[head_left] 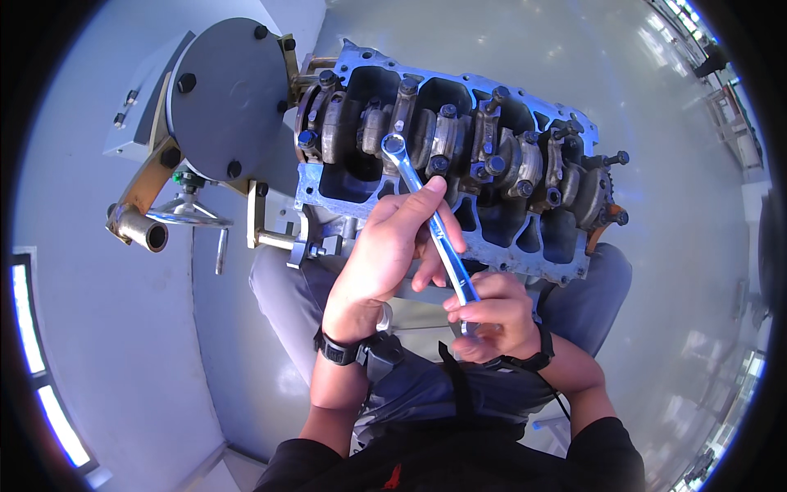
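Note:
A long chrome wrench (443, 246) slants across the near side of an engine block (533, 261), its ring end up and away from me. My left hand (384, 246) grips its middle, thumb along the shaft and fingers curled beneath. Lower down, my right hand (498, 318) pinches the other end, which its fingers partly hide. The ring end appears over a bearing cap (402, 113) of the crankshaft (443, 141); I cannot tell whether it touches anything. Dark bolts (494, 166) stand in several caps, some sticking up high at the right end.
The block is fixed at its left to a stand with a round grey plate (234, 98). Beside the plate are a handwheel (188, 215) with a crank handle and a short open tube (152, 234). My knees (602, 279) are under the block's near edge.

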### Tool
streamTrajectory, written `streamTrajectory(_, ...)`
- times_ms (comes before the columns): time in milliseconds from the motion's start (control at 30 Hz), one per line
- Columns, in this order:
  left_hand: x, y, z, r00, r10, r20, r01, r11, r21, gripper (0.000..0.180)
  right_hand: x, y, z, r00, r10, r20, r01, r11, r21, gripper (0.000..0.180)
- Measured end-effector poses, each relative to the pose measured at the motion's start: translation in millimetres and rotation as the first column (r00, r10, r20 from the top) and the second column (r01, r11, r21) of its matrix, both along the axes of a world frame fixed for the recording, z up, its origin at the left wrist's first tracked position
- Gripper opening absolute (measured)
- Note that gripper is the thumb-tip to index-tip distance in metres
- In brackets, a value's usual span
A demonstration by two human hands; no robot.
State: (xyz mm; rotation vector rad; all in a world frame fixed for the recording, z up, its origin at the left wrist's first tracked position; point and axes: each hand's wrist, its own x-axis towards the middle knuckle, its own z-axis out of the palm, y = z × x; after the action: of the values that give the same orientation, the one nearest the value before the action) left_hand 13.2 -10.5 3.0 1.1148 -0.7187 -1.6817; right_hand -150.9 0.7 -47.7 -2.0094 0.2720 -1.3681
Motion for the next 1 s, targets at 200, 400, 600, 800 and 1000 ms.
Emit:
streamTrajectory(200,-23,-16,-9,0.974,-0.035,-0.222,0.029,0.999,-0.033,0.051,-1,-3,-13,0.887,-0.257,0.383,0.062,0.89,0.452,0.034)
streamTrajectory(400,-37,-16,-9,0.977,0.01,-0.212,-0.055,0.976,-0.209,0.049,-2,-13,6,0.86,-0.389,0.329,0.159,0.819,0.552,0.03)
streamTrajectory(600,-21,-2,9,0.999,0.05,-0.017,-0.053,0.98,-0.194,0.055,-8,-1,-9,0.939,-0.123,0.321,0.052,0.974,0.22,0.034)
streamTrajectory(800,-2,3,3,0.985,0.01,0.17,-0.008,1.0,-0.01,0.055,-6,2,-2,0.995,0.095,-0.02,-0.094,0.995,0.042,0.036)
streamTrajectory(1000,8,5,0,0.995,-0.102,0.018,0.102,0.994,0.033,0.055,-2,6,1,0.994,0.101,-0.051,-0.101,0.995,-0.006,0.036)
